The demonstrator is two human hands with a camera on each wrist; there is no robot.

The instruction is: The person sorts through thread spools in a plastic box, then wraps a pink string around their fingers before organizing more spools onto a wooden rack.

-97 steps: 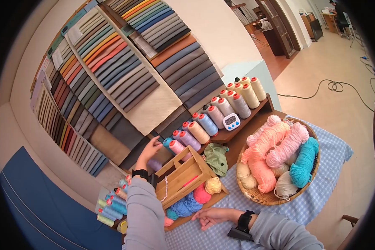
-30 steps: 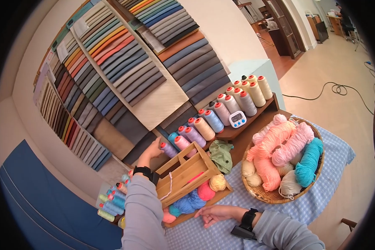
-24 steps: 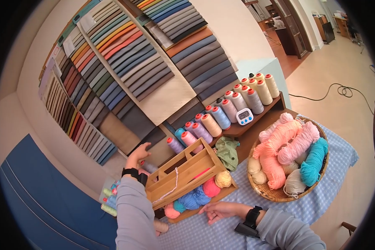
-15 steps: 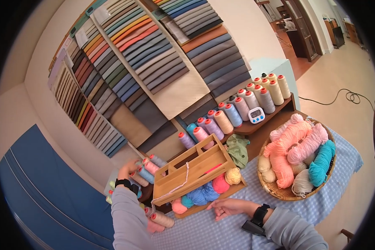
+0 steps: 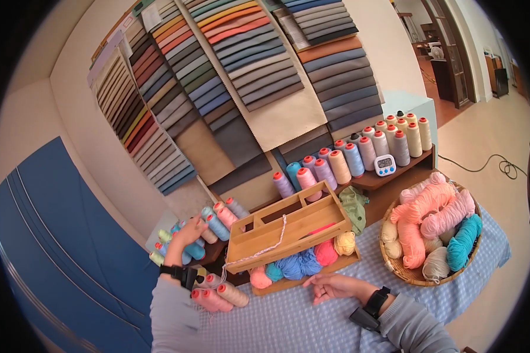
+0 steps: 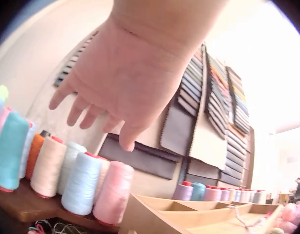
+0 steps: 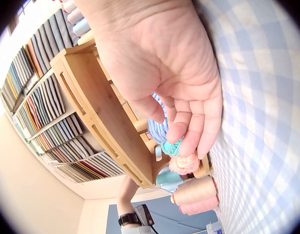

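My left hand (image 5: 188, 234) reaches over the thread cones at the left end of the shelf, its fingers spread and holding nothing. In the left wrist view its fingers hang above a light-blue thread cone (image 6: 81, 183) and a pink thread cone (image 6: 113, 192). My right hand (image 5: 335, 286) rests palm up on the checked cloth (image 5: 312, 323), fingers loosely bent around nothing. Just beyond it are the yarn balls (image 5: 300, 264) under the wooden organizer (image 5: 288, 235), which has a braided cord (image 5: 282, 232) draped over it.
A wicker basket (image 5: 394, 267) of yarn skeins stands at right. A white timer (image 5: 385, 165) sits on the shelf among more thread cones. Green cloth (image 5: 353, 206) lies beside the organizer. Several cones (image 5: 232, 294) lie near my left forearm. Fabric swatches (image 5: 265, 70) hang on the wall.
My left hand has moved left from near the purple cone to above the cones at the shelf's left end. The head view has turned left. My right hand stays on the cloth.
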